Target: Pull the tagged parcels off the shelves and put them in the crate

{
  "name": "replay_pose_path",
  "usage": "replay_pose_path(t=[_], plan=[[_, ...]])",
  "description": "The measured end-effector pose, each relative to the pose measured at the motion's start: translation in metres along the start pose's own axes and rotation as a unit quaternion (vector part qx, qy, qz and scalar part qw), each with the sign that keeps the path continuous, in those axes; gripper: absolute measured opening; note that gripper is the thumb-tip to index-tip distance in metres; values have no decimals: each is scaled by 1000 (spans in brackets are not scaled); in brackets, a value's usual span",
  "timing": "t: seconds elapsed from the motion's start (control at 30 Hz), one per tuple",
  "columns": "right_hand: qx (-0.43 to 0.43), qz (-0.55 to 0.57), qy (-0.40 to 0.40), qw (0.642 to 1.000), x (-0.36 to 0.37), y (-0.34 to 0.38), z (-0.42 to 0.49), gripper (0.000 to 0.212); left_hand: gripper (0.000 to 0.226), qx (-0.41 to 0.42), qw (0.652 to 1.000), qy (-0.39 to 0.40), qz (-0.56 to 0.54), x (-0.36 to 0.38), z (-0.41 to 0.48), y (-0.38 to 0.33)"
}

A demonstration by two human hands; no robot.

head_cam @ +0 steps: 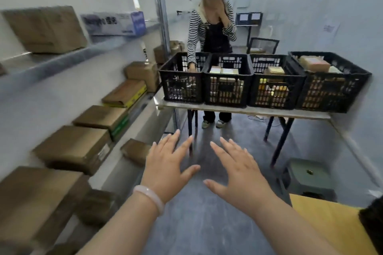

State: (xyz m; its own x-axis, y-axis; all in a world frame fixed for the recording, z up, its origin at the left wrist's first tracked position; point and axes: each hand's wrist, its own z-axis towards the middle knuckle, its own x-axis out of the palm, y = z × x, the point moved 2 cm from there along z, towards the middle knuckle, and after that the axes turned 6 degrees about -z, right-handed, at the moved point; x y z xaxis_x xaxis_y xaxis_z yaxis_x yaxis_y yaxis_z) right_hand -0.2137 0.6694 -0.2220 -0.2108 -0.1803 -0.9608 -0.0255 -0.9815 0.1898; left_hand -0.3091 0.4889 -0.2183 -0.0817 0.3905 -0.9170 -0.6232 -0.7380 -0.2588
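My left hand (165, 163) and my right hand (238, 170) are stretched out in front of me over the floor, fingers spread, holding nothing. A pale bracelet is on my left wrist. Shelves (62, 62) run along my left with several brown cardboard parcels (74, 149); some carry green or yellow labels (120, 125). Ahead, several black plastic crates (227, 80) stand in a row on a table (244, 109), with parcels inside them. The view is blurred by motion.
A person in a striped top (211, 33) stands behind the table with a hand in the leftmost crate (182, 77). A green stool (308, 176) sits on the floor at right. A yellow surface (323, 219) is at the lower right. Grey floor lies between me and the table.
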Motion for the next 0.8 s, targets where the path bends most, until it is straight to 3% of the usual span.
replay_pose_path(t=[0.23,0.43,0.6,0.8], plan=[[-168,34,43,984,49,135,76,89,74,-139,988,-39,54,-52,-56,123],[-282,62,50,956,87,249,119,87,71,-267,958,-68,74,-86,-132,210],[-364,75,107,922,126,317,125,84,70,-390,917,-74,42,-88,-196,248],[-393,75,135,906,155,357,148,80,71,-491,869,-57,-17,-75,-224,267]])
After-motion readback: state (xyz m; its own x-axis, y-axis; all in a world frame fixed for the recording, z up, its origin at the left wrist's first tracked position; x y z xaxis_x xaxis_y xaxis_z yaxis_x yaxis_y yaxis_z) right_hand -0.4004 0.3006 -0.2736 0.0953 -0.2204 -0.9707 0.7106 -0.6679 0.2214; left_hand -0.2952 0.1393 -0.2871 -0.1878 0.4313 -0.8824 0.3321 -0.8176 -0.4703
